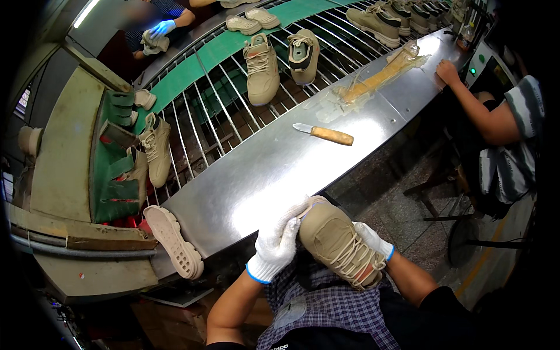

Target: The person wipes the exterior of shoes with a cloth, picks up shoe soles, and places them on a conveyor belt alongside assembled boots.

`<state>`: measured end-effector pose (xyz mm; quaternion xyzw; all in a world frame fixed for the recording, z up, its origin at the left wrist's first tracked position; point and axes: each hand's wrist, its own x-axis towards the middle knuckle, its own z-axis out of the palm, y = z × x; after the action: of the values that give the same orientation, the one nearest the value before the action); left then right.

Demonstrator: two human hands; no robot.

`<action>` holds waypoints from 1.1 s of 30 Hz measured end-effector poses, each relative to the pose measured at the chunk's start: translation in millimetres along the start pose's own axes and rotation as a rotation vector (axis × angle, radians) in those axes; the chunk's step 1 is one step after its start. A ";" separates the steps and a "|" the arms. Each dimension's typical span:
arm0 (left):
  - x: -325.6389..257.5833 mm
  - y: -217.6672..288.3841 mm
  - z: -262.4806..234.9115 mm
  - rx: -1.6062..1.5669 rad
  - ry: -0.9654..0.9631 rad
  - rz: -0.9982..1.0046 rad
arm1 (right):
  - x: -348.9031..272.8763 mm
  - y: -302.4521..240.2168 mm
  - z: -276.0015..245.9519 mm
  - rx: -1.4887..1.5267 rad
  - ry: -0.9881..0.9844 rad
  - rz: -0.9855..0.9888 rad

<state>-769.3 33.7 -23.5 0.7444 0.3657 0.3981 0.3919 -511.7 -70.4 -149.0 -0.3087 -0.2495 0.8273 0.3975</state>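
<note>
Over my lap I hold a beige lace-up shoe (335, 236), its toe toward the metal bench and its laces toward me. My left hand (279, 242), in a white knit glove with a blue cuff, grips the toe end; a pale sole edge shows beside its fingers. On the shoe's right side my right hand (373, 240), gloved the same way, is closed against the upper, its fingertips hidden behind the shoe. A knife (331, 136) with a wooden handle and short blade lies on the bench beyond. One loose beige sole (174, 240) rests at the bench's left end.
A metal-bar rack (204, 125) with a green belt carries several beige shoes (262, 70) along the bench's far side. Dried yellow glue (379, 79) coats part of the bench (280, 169). A co-worker's arm (478, 114) reaches in at right; another person's blue glove (162, 29) holds a shoe across.
</note>
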 end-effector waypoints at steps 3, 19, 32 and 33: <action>-1.4 4.7 0.1 -0.007 0.002 0.033 | 1.4 -0.9 2.0 0.008 -0.024 0.038; 37.1 18.8 -32.1 -0.134 0.382 0.130 | 49.4 -74.1 92.6 -0.580 0.135 -0.355; -48.6 22.2 -66.8 0.007 0.470 -0.111 | 60.8 -41.4 108.0 -1.193 0.158 -1.009; -49.5 27.7 -66.3 0.011 0.469 -0.096 | 75.7 -43.8 113.8 -1.189 0.149 -1.075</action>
<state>-841.7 -1.1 10.4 0.6155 0.4838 0.5390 0.3108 -607.7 -3.5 -65.8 -0.3607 -0.7354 0.2290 0.5259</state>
